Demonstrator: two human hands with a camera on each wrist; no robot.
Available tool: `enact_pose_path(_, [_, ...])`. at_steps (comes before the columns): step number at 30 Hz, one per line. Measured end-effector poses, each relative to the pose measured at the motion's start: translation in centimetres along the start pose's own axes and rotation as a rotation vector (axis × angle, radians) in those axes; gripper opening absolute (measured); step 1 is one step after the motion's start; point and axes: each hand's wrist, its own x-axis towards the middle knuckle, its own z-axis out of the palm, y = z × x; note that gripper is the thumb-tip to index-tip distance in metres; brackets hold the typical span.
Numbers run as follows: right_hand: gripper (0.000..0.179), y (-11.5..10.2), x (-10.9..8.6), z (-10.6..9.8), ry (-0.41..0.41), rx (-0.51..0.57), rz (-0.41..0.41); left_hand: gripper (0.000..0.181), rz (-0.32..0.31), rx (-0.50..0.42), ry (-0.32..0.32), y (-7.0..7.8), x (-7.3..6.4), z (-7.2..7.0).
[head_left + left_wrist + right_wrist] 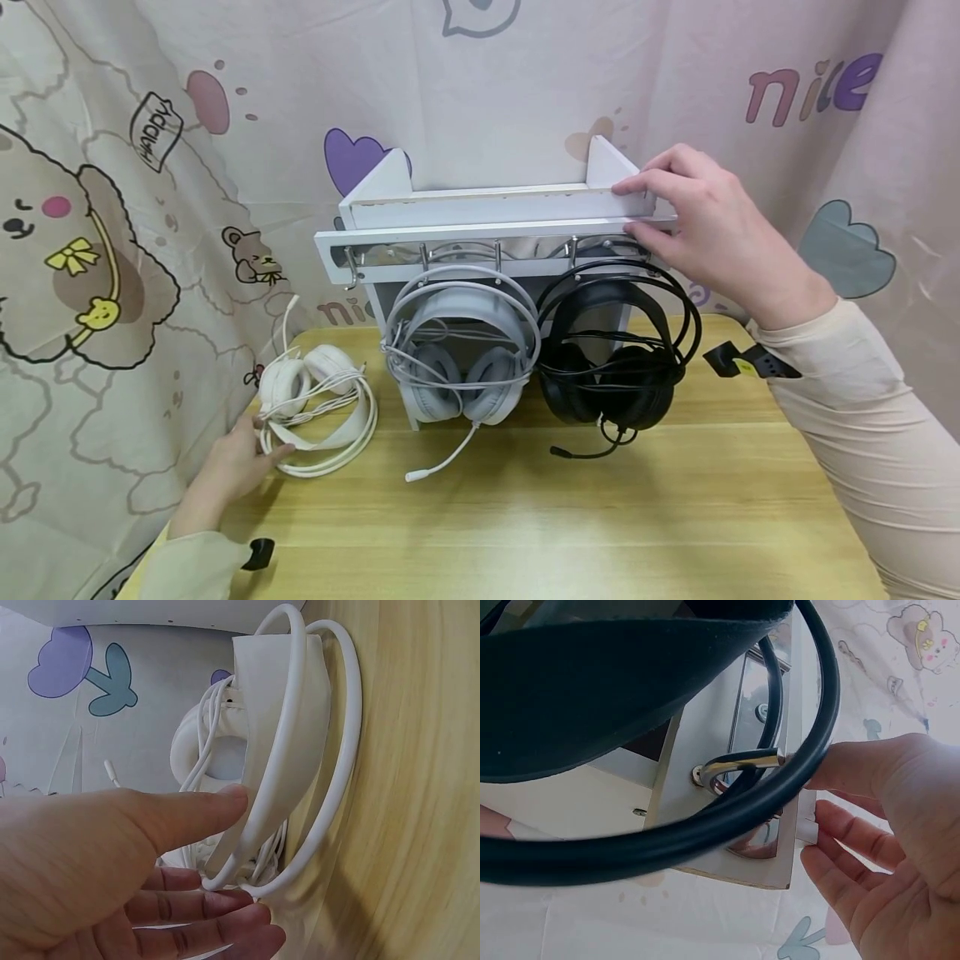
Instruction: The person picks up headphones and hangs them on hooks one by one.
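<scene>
White headphones (351, 435) with a bundled cable lie on the table at the left. My left hand (238, 460) is at their near left side, its thumb (214, 808) over the headband (289, 742) and its loosely bent fingers (195, 930) just below the bands. A white rack (495, 208) with metal hooks stands at the back. My right hand (701, 221) holds its right end, thumb on the hook rail, fingers on the board above. Grey-white headphones (468, 333) and black headphones (607, 367) hang from the hooks, microphones pointing down-left.
At the rail's left end, a hook (351, 271) carries nothing. The wooden table (510, 533) extends in front of the rack. A printed curtain (510, 92) hangs behind and along the left side, close to the white headphones.
</scene>
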Motion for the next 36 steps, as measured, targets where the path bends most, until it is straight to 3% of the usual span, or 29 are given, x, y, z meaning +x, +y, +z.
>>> enact_pose_path(13, [0.036, 0.0, 0.1, 0.0, -0.005, 0.007, -0.009, 0.08, -0.054, -0.06, -0.034, -0.4, 0.0, -0.1])
enact_pose_path(16, [0.036, 0.0, 0.2, 0.0, -0.003, 0.0, -0.013, 0.078, -0.05, -0.041, -0.039, -1.1, 0.3, -0.4])
enact_pose_path(21, [0.035, -0.1, 0.3, 0.1, -0.004, -0.007, -0.017, 0.072, 0.003, -0.001, 0.004, -2.5, 0.9, -1.0])
enact_pose_path(25, [0.035, -0.1, 0.2, 0.2, -0.007, -0.009, -0.019, 0.067, 0.0, -0.031, 0.014, -3.8, 1.2, -1.1])
enact_pose_path(30, [0.033, -0.1, 0.1, 0.2, -0.001, -0.011, -0.027, 0.059, 0.005, -0.005, 0.042, -5.5, 1.6, -1.3])
enact_pose_path(33, [0.033, -0.1, 0.0, 0.1, 0.002, -0.019, -0.025, 0.053, -0.017, 0.013, 0.044, -5.8, 1.6, -1.5])
enact_pose_path(36, [0.033, 0.0, -0.1, 0.1, 0.004, -0.033, -0.02, 0.048, -0.071, 0.009, 0.008, -5.4, 1.1, -1.7])
